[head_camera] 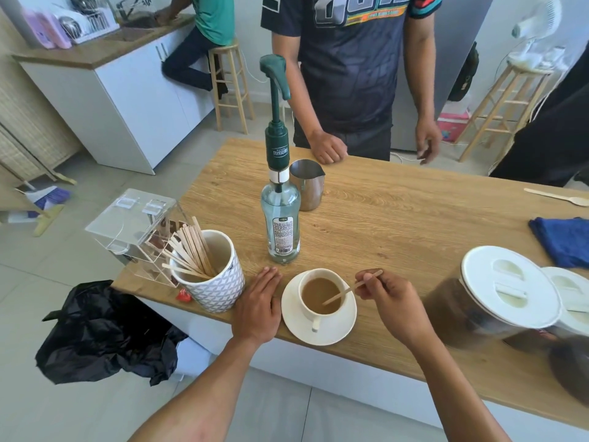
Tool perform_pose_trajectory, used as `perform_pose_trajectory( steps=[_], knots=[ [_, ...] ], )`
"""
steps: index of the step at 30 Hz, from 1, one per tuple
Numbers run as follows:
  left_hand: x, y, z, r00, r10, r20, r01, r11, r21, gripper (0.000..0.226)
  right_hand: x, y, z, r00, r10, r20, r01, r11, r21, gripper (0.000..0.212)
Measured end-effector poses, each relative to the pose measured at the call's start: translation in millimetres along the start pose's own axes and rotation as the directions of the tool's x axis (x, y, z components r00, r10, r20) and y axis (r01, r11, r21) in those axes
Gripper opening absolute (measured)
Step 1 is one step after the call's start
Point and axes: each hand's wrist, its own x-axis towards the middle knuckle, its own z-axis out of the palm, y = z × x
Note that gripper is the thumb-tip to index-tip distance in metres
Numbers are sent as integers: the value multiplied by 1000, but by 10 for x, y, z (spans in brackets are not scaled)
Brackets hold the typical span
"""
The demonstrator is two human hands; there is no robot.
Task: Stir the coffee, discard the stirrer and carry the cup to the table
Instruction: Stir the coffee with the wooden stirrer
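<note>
Right now the stirring step looks to be under way: the right hand (387, 298), at lower centre right of the frame, pinches the top end of the wooden stirrer (350, 290) between thumb and curled fingertips, a narrow grip closed on the stick alone, while the stick's lower end dips into the coffee (318, 293). The cup (322, 273) stands on a white saucer (338, 330) at lower centre, close to the near edge of the bench (382, 224), handle toward the camera. The left hand (258, 307) lies flat on the bench just beside the saucer's left rim, fingers straight and holding nothing, so neither cup nor saucer is steadied. That is probably the main risk. A hard sweep of the stick against the cup wall could make the cup skate on the saucer or nudge the saucer toward the edge. The coffee also sits fairly high, so brisk stirring could slop it over the rim. Lifting the wet stick toward the black bag (105, 333) at lower left would likely drip across the bench, and that path passes close to the mug (220, 282) of spare sticks. When carried, the loose cup could slide on the saucer.
</note>
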Motion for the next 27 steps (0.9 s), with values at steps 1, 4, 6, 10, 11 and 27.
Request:
perform_pose_trajectory(
  steps=[1, 4, 6, 10, 11, 27],
  knots=[
    [-2, -1, 0, 1000, 0, 0, 0, 1000, 2, 50, 0, 7, -4, 1000, 4, 7, -4, 1000, -11, 23],
    [-9, 2, 0, 1000, -1, -3, 1, 1000, 7, 50, -2, 13, -25, 1000, -1, -1, 1, 999, -51, 22],
    [-6, 3, -2, 1000, -6, -3, 6, 1000, 10, 50, 1, 3, -33, 1000, -18, -16, 17, 998, -64, 22],
    [-7, 14, -4, 1000, -8, 0, 8, 1000, 12, 52, -11, -3, -37, 999, -41, 0, 41, 991, -124, 23],
    [-9, 13, -8, 1000, -7, -2, 7, 1000, 10, 52, -13, -6, -40, 999, -50, -12, 48, 990, -135, 23],
    [-10, -9, 21, 1000, -12, 2, 12, 1000, 29, 49, -30, 24, -40, 991, -131, -32, 121, 970, -209, 17]
  ],
)
